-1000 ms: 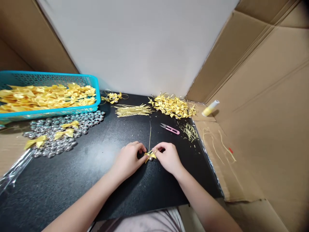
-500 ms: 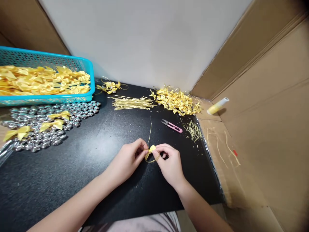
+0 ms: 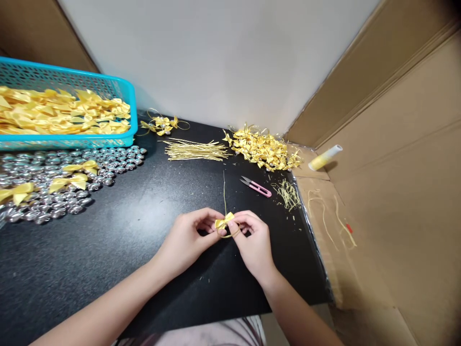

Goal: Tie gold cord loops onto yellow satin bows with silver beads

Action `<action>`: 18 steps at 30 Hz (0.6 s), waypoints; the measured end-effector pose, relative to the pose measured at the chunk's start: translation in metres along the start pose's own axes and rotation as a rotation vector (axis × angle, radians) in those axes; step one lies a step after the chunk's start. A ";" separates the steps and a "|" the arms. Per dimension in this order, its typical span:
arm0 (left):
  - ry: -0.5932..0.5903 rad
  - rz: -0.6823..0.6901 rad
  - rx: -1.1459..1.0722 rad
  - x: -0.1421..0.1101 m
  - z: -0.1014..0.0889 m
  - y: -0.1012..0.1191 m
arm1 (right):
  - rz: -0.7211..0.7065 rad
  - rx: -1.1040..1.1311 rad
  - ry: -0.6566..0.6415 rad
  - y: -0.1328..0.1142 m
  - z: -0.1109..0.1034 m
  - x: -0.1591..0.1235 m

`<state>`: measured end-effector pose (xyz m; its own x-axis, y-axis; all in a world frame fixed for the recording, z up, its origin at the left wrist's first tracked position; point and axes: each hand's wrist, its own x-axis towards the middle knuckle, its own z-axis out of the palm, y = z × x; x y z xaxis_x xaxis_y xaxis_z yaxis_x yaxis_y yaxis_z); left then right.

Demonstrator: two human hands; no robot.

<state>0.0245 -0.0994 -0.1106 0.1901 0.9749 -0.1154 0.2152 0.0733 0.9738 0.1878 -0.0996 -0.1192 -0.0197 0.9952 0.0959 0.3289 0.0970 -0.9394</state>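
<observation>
Between my hands is a yellow ribbon bow [image 3: 228, 218] with a thin gold cord [image 3: 224, 192] running through it. The cord forms a small loop below the bow, and one long end sticks up away from me. My left hand [image 3: 196, 235] is closed, its thumb and fingers at the left side of the bow and loop. Pinched on the bow's right side, my right hand [image 3: 252, 238] holds the bow and the loop's right part. Pink thread snips [image 3: 256, 187] lie just beyond my right hand.
A blue basket [image 3: 132, 110] of yellow bows stands back left, with silver beads [image 3: 77, 199] before it. Gold cord pieces [image 3: 196, 150] lie at the back beside a pile of finished bows [image 3: 262, 149]. Cord scraps [image 3: 289, 194] and a tube [image 3: 325, 157] are at right.
My left fingers have shifted on the bow, spreading a little, and the bow has turned to show more of its left side. The view has shifted slightly.
</observation>
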 end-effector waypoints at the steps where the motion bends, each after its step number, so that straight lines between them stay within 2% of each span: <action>1: 0.006 0.006 0.011 -0.001 0.000 0.000 | 0.004 0.006 0.002 0.001 0.000 0.000; 18: 0.134 0.021 0.054 -0.004 0.008 0.008 | -0.041 -0.013 -0.021 -0.005 0.000 0.000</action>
<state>0.0328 -0.1041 -0.1042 0.0662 0.9957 -0.0646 0.2646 0.0449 0.9633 0.1864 -0.1004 -0.1141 -0.0531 0.9904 0.1276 0.3398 0.1381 -0.9303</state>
